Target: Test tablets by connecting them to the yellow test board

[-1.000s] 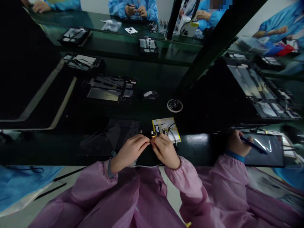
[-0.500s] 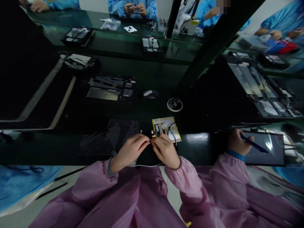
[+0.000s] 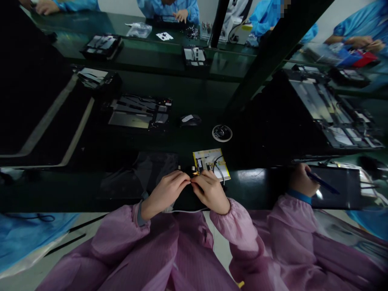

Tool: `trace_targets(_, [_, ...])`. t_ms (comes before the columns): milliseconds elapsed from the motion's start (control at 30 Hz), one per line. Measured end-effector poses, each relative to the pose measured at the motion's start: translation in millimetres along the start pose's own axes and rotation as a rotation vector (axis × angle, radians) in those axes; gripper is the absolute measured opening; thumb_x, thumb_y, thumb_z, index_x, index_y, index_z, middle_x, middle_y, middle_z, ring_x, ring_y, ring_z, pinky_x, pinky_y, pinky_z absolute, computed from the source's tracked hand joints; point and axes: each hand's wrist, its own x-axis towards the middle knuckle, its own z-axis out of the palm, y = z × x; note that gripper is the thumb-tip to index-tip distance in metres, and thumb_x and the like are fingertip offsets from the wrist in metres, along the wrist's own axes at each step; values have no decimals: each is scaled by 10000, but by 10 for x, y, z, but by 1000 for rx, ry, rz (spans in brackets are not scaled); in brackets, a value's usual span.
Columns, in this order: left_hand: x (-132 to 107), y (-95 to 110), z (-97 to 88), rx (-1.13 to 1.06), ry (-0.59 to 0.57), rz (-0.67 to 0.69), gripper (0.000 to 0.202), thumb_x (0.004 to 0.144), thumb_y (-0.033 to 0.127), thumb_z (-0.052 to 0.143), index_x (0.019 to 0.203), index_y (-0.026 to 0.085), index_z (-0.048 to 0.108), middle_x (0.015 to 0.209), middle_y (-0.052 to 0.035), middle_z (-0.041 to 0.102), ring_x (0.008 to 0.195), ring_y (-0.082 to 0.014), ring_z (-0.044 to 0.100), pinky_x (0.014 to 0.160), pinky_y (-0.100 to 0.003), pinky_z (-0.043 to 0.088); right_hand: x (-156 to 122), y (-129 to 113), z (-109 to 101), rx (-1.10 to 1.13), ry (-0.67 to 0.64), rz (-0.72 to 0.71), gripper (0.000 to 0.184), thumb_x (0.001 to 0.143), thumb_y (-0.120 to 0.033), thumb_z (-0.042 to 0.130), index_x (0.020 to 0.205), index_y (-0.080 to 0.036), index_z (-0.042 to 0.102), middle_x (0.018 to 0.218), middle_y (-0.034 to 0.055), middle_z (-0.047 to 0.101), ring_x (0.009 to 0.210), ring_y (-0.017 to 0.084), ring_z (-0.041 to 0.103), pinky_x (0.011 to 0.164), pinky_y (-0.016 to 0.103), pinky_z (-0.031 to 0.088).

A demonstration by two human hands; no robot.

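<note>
our left hand and right hand meet at lower centre of the frame, fingertips pinched narrow on a small yellow part; too small to name. it sits at the near left corner of the yellow board, which lies flat on the dark surface with a black wire looping over it. judgement: best keep both pinches close to the part, wrists rested on the surface edge, and the board lying still. a round dish lies above, apart. at right, a co-worker's hand holds a pen over a tablet. against the earlier frame: our hands barely shifted; the co-worker's pen dipped lower.
</note>
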Motion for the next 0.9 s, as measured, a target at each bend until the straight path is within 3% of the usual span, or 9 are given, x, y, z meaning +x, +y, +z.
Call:
trace_targets(433, [9,4,-2,-5,-60,11,185,955,139,437,815,191,545,811,-3,606,779,-135,589,725,-252,438,51,41,87,2,37,-45,202,846,-118,485,664,-200,521,613,-7,547,701,155,471,697,293,344])
trace_targets(567, [-13,-13,8,-35,-122,-12,112,935,151,482,864,197,555,842,2,602,774,-127,583,717,-242,428,9,153,-146,217,-92,31,151,925,-219,487,849,-201,616,800,18,652,822,162,569,763,292,409])
trace_targets(633, [-27,-3,29,-34,-145,-22,97,918,143,496,866,201,554,833,8,583,747,-123,568,690,-239,420,-15,304,-270,283,-22,152,211,970,-261,429,956,-206,632,902,33,673,880,164,596,793,291,438])
trace_targets(733, [-37,24,73,-13,-154,-28,105,891,116,490,845,198,536,820,8,554,722,-123,547,669,-245,415,-20,594,-284,65,180,299,270,979,-252,385,996,-191,647,922,63,672,893,194,581,811,326,445])
trace_targets(900, [-50,63,96,-38,-154,-12,100,919,150,455,901,199,540,859,-9,574,779,-144,566,714,-268,447,2,891,-21,-337,144,240,274,945,-231,436,1072,-170,671,1010,102,640,938,239,493,835,372,418])
